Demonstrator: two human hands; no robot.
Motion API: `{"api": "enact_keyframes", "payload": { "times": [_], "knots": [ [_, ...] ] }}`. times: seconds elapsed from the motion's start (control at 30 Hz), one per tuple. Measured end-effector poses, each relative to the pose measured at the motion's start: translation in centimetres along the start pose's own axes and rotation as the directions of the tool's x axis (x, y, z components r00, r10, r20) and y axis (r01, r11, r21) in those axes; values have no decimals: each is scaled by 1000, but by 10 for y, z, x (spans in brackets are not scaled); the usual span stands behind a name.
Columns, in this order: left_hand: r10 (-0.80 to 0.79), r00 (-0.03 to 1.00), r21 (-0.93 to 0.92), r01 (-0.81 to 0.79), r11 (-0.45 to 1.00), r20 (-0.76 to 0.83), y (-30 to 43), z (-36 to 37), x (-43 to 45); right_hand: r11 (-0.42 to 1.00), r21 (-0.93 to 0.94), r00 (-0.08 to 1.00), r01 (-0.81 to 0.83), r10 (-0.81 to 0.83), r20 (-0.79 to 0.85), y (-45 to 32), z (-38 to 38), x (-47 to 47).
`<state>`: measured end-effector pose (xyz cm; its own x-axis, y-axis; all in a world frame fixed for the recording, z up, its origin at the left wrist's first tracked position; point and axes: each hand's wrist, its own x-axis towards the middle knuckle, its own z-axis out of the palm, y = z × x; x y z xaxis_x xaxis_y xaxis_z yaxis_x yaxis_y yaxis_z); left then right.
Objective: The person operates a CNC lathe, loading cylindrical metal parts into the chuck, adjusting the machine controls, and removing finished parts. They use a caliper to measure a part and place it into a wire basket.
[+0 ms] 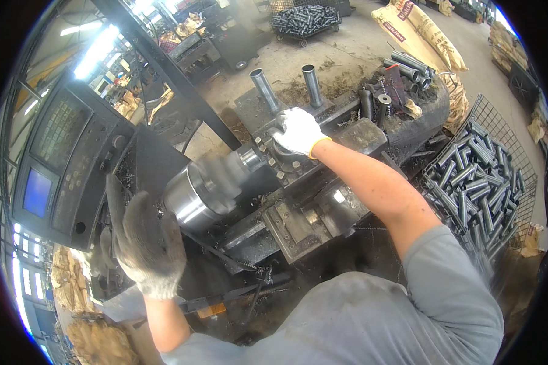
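My right hand (297, 132), in a white knit glove, rests bent over the tool post (285, 157) of a metal lathe; what its fingers grip is hidden. My left hand (148, 237), in a dirt-darkened glove, is raised beside the lathe chuck (194, 194) with its fingers extended and nothing seen in it. The chuck's jaws look blurred, and a short metal tube end (251, 159) sticks out of them towards the tool post. Two steel tubes, one left (265, 91) and one right (313, 86), stand upright behind my right hand.
A control panel (68, 169) with a lit screen stands at left. Steel tubes (411, 68) lie on the machine's far right end, near a dark rag (395, 86). A wire basket (525, 182) of tubes stands at right. Metal chips lie about the lathe bed.
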<state>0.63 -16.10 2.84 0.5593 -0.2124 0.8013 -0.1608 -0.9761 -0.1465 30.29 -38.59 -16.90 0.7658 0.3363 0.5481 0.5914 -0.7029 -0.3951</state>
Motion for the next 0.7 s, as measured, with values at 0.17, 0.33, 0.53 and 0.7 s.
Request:
{"api": "enact_keyframes", "payload": {
  "times": [0.17,0.33,0.53,0.7],
  "knots": [
    [64,989,90,-77,993,136,12,-15,-28,1000,17,1000,16,-15,-27,-1,0,-3],
    [-82,984,-175,110,978,157,28,-11,-71,1000,25,1000,7,-7,-10,0,1,-3],
    [-112,964,-264,176,948,240,56,1,-114,999,35,1000,9,-9,-15,1,2,-1],
    [-251,882,-319,389,864,398,87,13,-149,998,56,1000,-15,15,6,-1,0,-1]
  ]
}}
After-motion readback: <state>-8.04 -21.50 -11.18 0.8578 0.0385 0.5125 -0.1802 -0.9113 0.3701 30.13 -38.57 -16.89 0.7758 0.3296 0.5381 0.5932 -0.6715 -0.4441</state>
